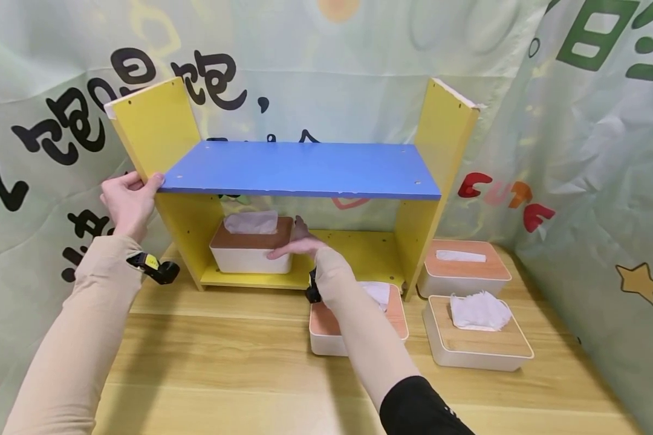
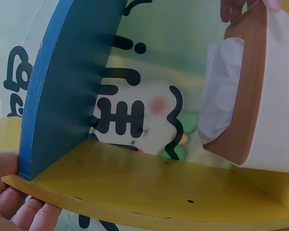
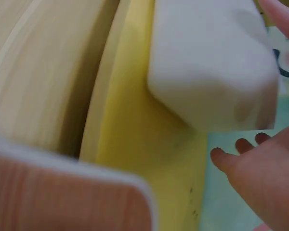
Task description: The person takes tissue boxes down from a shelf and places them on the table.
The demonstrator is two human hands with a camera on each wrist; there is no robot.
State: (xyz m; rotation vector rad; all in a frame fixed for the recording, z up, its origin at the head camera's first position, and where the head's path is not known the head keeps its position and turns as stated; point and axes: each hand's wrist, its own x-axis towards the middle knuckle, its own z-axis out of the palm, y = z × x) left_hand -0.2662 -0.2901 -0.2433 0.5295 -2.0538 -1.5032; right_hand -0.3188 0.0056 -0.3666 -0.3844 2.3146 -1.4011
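Observation:
In the head view my left hand (image 1: 127, 199) grips the left edge of a yellow and blue shelf unit (image 1: 299, 169), where the blue board meets the yellow side panel. The left wrist view shows its thumb and curled fingers around that edge. A white tissue box (image 1: 247, 261) with a brown wooden lid stands at the left of the bottom shelf, a tissue poking out. At the box's right end is my right hand (image 1: 303, 241), thumb and fingers spread. In the right wrist view its fingers (image 3: 226, 159) are extended, with a gap between them and the box.
Another tissue box (image 1: 326, 344) sits in front of the shelf, partly hidden by my right forearm. Two more, a rear box (image 1: 462, 287) and a front box (image 1: 481, 359), stand on the wooden table (image 1: 223, 374) to the right. A printed cloth (image 1: 326, 109) hangs behind.

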